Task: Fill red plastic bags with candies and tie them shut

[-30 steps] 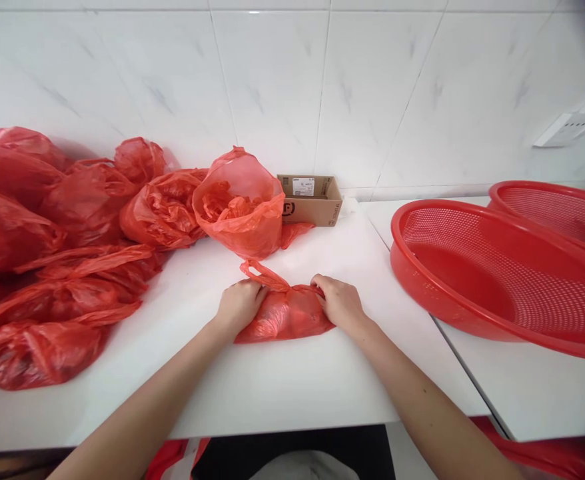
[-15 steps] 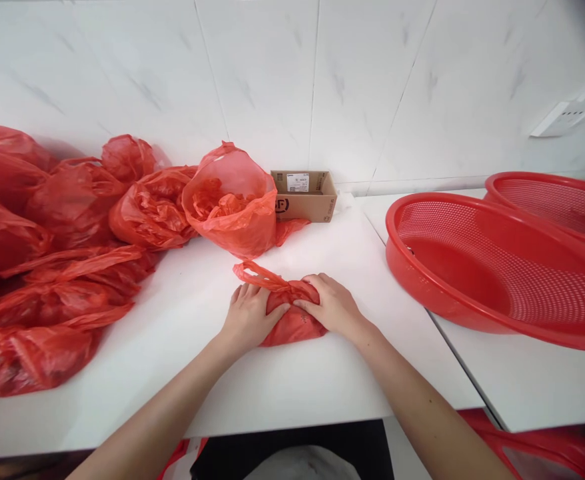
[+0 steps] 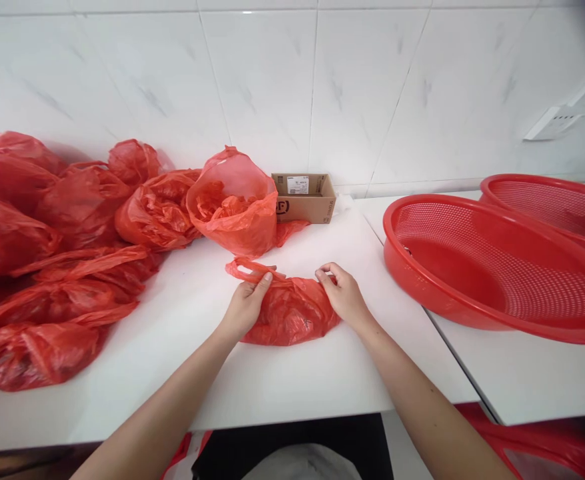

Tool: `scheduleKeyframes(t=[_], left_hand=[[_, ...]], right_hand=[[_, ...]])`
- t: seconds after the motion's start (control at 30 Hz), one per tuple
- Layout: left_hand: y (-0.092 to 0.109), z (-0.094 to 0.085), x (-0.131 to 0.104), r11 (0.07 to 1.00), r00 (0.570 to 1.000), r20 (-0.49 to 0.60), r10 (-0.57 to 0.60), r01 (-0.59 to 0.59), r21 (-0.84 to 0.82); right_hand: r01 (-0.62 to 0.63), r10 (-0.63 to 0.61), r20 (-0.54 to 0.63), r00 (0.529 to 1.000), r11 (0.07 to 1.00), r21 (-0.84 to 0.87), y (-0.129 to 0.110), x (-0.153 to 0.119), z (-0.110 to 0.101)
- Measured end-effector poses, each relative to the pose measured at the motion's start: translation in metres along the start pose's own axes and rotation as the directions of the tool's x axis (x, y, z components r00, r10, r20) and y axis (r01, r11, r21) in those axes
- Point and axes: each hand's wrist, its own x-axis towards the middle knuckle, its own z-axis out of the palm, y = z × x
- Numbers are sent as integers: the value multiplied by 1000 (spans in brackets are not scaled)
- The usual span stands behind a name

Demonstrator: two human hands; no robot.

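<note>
A red plastic bag (image 3: 295, 313) lies in front of me on the white table, with something dark showing faintly through it. What it contains I cannot make out. My left hand (image 3: 246, 301) grips the bag's upper left side, thumb on top, and a loop handle (image 3: 237, 267) sticks out past the fingers. At the upper right edge, my right hand (image 3: 343, 293) has its fingers curled in and pinches the plastic. Between the two hands the bag's top edge is stretched out.
Several filled red bags (image 3: 82, 207) are heaped on the left. Behind my hands stand an upright red bag (image 3: 252, 227) of crumpled plastic and a small cardboard box (image 3: 312, 208). Large red perforated baskets (image 3: 397, 260) occupy the right, across a table seam. A tiled wall (image 3: 262, 87) rises behind.
My hands have moved apart, the right one to the right and slightly up. The bag, bunched between them before, is now spread wider. The view has tilted up slightly.
</note>
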Motion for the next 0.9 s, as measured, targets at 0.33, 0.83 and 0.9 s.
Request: scheduleKeyframes(t=[0.33,0.83,0.9], left_hand=[[-25,-24,-15,983,978,-149,-149,129,-134],[45,37,16,583,942,282,184,-335,740],[45,37,26,601,928,362,91,-341,723]], right_hand=[[-105,70,-171,983,973,-206,15,11,-3],[-59,89,-59,994,918,391,39,17,-23],[-61,100,-61,993,885,462,40,18,-27]])
